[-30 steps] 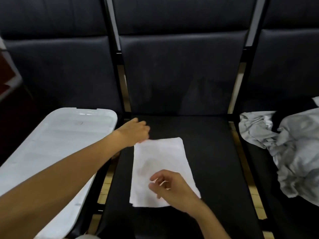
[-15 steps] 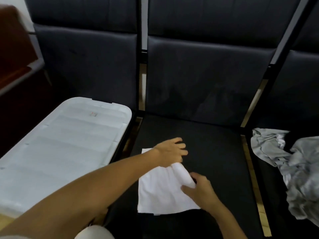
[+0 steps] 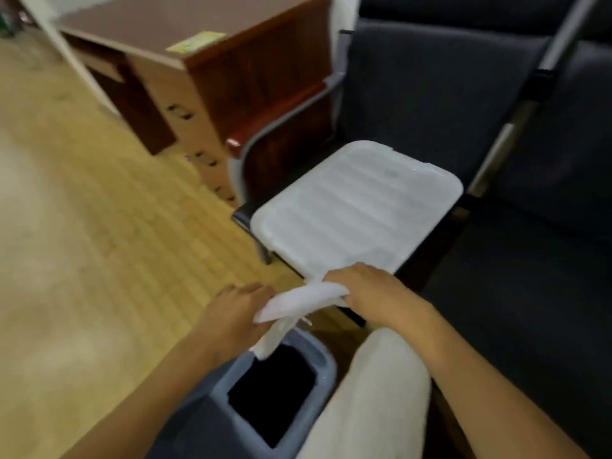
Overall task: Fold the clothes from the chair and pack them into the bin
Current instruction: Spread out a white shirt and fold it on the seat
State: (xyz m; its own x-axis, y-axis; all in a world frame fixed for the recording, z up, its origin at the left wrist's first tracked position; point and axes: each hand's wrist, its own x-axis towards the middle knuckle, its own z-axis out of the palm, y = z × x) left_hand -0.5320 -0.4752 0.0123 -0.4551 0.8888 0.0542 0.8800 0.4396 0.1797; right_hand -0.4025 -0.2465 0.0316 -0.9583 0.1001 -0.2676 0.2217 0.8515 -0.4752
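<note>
A folded white cloth [image 3: 299, 301] hangs in the air between my two hands, above the floor. My left hand [image 3: 235, 313] grips its lower left end; a loose corner droops toward the bin. My right hand [image 3: 371, 288] grips its upper right end. Just below stands a grey-blue bin [image 3: 323, 376] with a dark open inside, on the floor beside my knee [image 3: 377, 385]. The pile of unfolded clothes is out of view.
The white bin lid [image 3: 354, 207] lies on the left chair seat. Dark chairs [image 3: 530, 260] run to the right. A wooden desk [image 3: 212, 71] with drawers stands at the back left. Wooden floor [image 3: 82, 226] spreads to the left.
The cloth has been lifted off the middle seat in both hands and carried left over the bin. My view has swung left and down, so the clothes pile has left the frame.
</note>
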